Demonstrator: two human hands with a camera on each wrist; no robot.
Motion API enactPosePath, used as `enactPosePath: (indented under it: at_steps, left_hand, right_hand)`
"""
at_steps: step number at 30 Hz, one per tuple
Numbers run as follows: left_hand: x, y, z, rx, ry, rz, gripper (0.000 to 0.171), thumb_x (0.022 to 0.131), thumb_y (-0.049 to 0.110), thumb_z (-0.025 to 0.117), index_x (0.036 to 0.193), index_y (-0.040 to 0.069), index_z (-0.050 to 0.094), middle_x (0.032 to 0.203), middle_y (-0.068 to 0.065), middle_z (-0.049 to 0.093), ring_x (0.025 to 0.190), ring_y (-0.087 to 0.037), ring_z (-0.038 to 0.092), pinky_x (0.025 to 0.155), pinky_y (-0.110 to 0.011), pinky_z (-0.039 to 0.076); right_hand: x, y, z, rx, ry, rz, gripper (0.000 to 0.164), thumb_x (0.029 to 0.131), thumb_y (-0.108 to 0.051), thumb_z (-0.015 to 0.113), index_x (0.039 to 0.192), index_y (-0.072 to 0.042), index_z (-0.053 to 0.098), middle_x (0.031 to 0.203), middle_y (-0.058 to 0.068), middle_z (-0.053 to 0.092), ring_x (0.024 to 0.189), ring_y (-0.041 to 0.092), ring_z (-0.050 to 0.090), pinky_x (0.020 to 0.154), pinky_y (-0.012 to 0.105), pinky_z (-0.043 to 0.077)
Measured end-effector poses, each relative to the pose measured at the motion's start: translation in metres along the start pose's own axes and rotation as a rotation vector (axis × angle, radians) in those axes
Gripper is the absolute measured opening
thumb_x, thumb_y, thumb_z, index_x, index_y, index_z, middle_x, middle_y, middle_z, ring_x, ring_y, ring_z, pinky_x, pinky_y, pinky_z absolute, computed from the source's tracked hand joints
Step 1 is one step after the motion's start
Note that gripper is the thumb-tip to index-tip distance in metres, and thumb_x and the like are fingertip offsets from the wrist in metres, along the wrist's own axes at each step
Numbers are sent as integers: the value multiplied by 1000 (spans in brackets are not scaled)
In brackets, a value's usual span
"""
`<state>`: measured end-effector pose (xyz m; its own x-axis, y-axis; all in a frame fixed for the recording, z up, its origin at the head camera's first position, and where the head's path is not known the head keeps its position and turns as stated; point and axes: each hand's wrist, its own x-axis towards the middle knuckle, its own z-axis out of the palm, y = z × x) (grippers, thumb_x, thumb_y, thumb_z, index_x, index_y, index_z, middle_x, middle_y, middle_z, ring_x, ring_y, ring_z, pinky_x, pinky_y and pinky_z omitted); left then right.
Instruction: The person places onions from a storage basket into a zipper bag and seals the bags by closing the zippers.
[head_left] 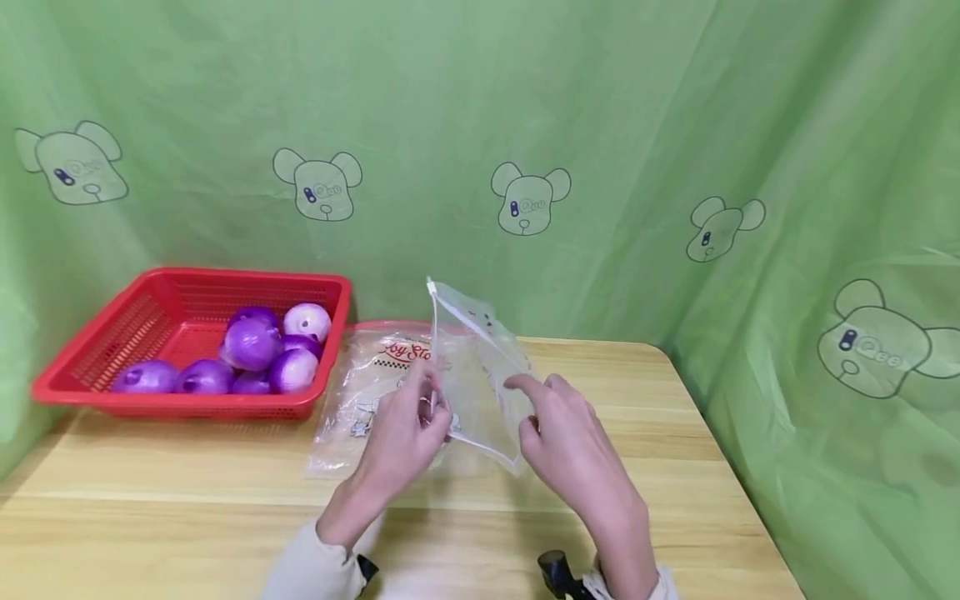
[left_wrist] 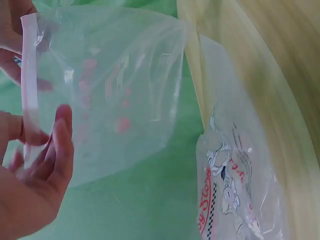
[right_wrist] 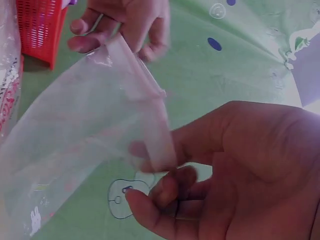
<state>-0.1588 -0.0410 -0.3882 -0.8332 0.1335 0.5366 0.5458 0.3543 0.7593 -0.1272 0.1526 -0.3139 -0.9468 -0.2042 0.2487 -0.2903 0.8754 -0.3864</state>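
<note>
A clear slider zip bag (head_left: pixel 480 358) is held up between both hands, its mouth spread apart and the white slider at the top corner. My left hand (head_left: pixel 408 421) pinches the near zip edge between thumb and fingers. On the opposite side, my right hand (head_left: pixel 573 446) has its thumb and index finger at the other edge. In the right wrist view, the right hand (right_wrist: pixel 240 165) grips the zip band, with one digit showing through the plastic. Beneath, a second clear bag (head_left: pixel 337 442) with red lettering and cartoon prints lies flat on the table.
A red plastic basket (head_left: pixel 75 383) stands at the left, holding several purple onions (head_left: pixel 252 343) and a paler one (head_left: pixel 307 322). The wooden table (head_left: pixel 645 517) ends at a right-hand edge. Green curtain (head_left: pixel 600 100) with bear-head prints hangs behind and at both sides.
</note>
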Motion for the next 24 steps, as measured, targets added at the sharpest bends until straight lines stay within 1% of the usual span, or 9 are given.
enactPosePath:
  at_steps: [4, 6, 8, 11, 14, 17, 20, 22, 24]
  left_hand:
    - [-3, -1, 5, 150, -110, 86, 30, 87, -7, 54, 102, 13, 70, 74, 6, 60, 63, -6, 49, 55, -23, 46]
    - [-4, -1, 8, 227, -124, 106, 29, 88, -4, 54, 101, 13, 75, 77, 5, 63, 66, -6, 47, 60, -24, 44]
    - [-5, 1, 11, 238, -133, 97, 27, 90, -3, 54, 101, 9, 76, 80, 2, 65, 63, -7, 46, 57, -24, 44]
    - [-4, 4, 12, 232, -115, 73, 23, 89, -1, 55, 98, 5, 75, 78, 0, 66, 59, -7, 46, 52, -22, 43]
    - [-3, 7, 12, 210, -89, 42, 21, 86, -2, 58, 98, 2, 75, 76, -1, 65, 56, -6, 45, 47, -21, 42]
    - [-3, 7, 10, 214, -90, 6, 27, 81, -4, 60, 106, 0, 72, 73, 0, 64, 51, -3, 44, 43, -20, 40]
    - [-3, 7, 7, 220, -129, -53, 38, 78, -5, 61, 116, -2, 68, 64, 4, 57, 45, -2, 40, 38, -20, 37]
    - [-3, 7, 4, 222, -166, -109, 44, 78, -4, 63, 121, -2, 65, 58, 6, 51, 44, -3, 40, 38, -21, 37]
    - [-1, 6, 1, 217, -204, -168, 47, 79, -2, 67, 126, -2, 63, 57, 7, 51, 46, -4, 44, 41, -22, 40]
  right_hand:
    - [3, 1, 9, -51, 7, -8, 44, 84, 8, 56, 122, -9, 70, 94, 13, 57, 66, 19, 49, 53, 28, 43]
    - [4, 0, 11, -92, 45, -17, 44, 84, 10, 56, 122, -7, 70, 96, 14, 60, 68, 20, 54, 53, 28, 45]
    - [4, -1, 13, -114, 105, -23, 41, 84, 10, 56, 119, -5, 71, 95, 14, 65, 67, 21, 57, 51, 29, 46]
    - [5, -3, 10, -93, 230, -3, 29, 88, 5, 57, 113, 1, 71, 90, 13, 68, 62, 22, 57, 48, 32, 46]
    - [5, -3, 7, -28, 315, 36, 25, 91, -4, 64, 114, 5, 66, 95, 16, 66, 68, 25, 58, 56, 36, 51]
    - [5, -1, 5, -6, 300, 38, 36, 86, 4, 66, 122, 3, 60, 100, 17, 60, 75, 27, 55, 61, 36, 51]
    - [4, 1, 5, -36, 243, 12, 51, 79, 17, 58, 126, -3, 60, 100, 17, 59, 70, 24, 49, 55, 31, 45]
    - [4, 3, 4, -53, 224, 9, 58, 76, 17, 53, 128, -7, 62, 96, 16, 59, 66, 23, 47, 52, 30, 41]
    - [4, 6, 1, -58, 225, 32, 57, 77, 12, 54, 131, -5, 61, 99, 17, 57, 66, 25, 48, 52, 34, 42]
